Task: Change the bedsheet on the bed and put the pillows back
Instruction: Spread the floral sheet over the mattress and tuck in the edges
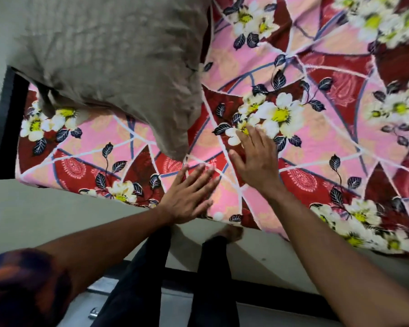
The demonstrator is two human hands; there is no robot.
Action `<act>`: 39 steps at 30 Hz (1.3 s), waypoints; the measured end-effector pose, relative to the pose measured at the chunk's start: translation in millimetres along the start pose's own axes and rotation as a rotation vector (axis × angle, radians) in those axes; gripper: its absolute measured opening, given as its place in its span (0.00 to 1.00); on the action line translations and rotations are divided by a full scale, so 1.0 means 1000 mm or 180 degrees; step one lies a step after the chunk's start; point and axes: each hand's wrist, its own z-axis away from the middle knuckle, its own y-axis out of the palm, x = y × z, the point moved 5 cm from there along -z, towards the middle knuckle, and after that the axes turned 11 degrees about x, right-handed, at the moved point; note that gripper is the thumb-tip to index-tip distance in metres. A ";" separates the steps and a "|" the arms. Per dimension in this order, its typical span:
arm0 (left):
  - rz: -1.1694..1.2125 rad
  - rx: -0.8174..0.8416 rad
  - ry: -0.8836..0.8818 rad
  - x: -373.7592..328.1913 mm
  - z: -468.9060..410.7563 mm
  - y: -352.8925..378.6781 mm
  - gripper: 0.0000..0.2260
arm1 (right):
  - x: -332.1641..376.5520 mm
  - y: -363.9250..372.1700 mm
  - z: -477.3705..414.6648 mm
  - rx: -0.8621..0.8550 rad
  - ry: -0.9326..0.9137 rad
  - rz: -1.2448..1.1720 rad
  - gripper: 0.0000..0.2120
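Left grip, right grip atop bedsheet

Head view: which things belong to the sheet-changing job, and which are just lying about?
Job: floral bedsheet; grey pillow lying on it; left hand and right hand, both flat on the sheet.
Lying about: black panel at the bed's end; small metal fitting by the person's legs.
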 end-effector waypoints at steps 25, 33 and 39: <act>-0.0212 0.0091 0.0878 -0.176 -0.114 -0.001 0.30 | -0.129 0.014 0.127 -0.0412 0.1846 -0.0770 0.25; -0.0321 0.0267 0.1729 -0.199 -0.100 -0.003 0.28 | -0.191 0.032 0.272 -0.0645 0.3295 -0.1057 0.34; 0.0125 -0.0073 0.1033 -0.212 -0.177 -0.049 0.26 | -0.183 -0.012 0.186 -0.0944 0.2116 -0.0993 0.25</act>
